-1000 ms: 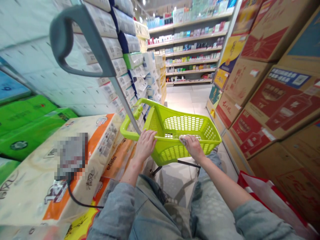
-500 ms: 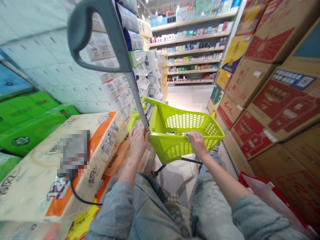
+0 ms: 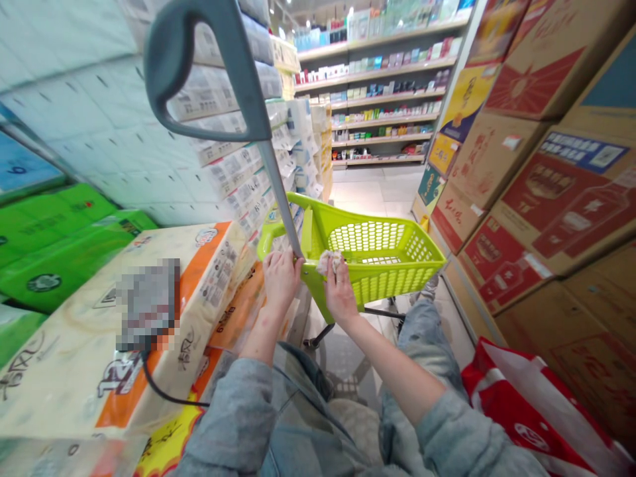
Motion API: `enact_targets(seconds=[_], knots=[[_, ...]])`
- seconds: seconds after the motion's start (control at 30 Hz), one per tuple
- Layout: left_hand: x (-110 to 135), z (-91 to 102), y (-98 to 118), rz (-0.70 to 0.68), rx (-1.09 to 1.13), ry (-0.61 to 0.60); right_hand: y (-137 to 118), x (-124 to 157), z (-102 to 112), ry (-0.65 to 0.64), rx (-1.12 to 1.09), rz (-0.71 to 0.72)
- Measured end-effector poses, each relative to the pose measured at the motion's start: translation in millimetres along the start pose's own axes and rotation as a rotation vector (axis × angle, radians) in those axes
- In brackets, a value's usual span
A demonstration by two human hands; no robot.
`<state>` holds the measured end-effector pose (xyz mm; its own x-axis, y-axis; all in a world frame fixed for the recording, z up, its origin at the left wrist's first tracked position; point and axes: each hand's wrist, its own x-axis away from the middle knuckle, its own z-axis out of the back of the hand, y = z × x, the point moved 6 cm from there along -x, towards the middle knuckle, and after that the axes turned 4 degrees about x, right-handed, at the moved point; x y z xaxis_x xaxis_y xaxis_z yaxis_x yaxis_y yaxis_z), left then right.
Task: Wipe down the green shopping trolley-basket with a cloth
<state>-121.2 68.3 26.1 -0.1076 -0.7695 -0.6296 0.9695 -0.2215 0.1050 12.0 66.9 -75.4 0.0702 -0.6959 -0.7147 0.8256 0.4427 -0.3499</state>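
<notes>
A lime-green shopping basket on wheels (image 3: pixel 377 281) stands in front of me, with a grey pull handle (image 3: pixel 256 99) rising from its near left end. My left hand (image 3: pixel 281 281) is closed over the basket's corner beside the foot of the handle pole (image 3: pixel 283 199). In my right hand (image 3: pixel 340 295) is a crumpled whitish cloth or tissue (image 3: pixel 329 263), pressed on the basket's near rim just right of the pole. Its exact material I cannot make out. The basket's inside looks bare where it shows.
Tissue packs (image 3: pixel 199 265) are stacked at the left, with a blurred grey device (image 3: pixel 149 305) and its cable on top. Cardboard cartons (image 3: pixel 561 199) line the right side. A red and white bag (image 3: pixel 527 397) stands at lower right. Stocked shelves (image 3: pixel 377 86) are at the back.
My right hand has slid leftward along the near rim with the crumpled cloth or tissue, toward the pole. My left hand stays at the corner. The handle has shifted slightly right in view.
</notes>
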Motion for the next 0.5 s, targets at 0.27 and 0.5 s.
enact_targets(seconds=[0.27,0.5], knots=[[-2.0,-3.4,5.6,-0.026,0.008,-0.031,71.5,23.6,15.4,0.040,0.027,0.056],[-3.4,-8.6,20.5,-0.047,-0.006,-0.016,31.7,-11.9,31.2,0.206,-0.195,-0.017]])
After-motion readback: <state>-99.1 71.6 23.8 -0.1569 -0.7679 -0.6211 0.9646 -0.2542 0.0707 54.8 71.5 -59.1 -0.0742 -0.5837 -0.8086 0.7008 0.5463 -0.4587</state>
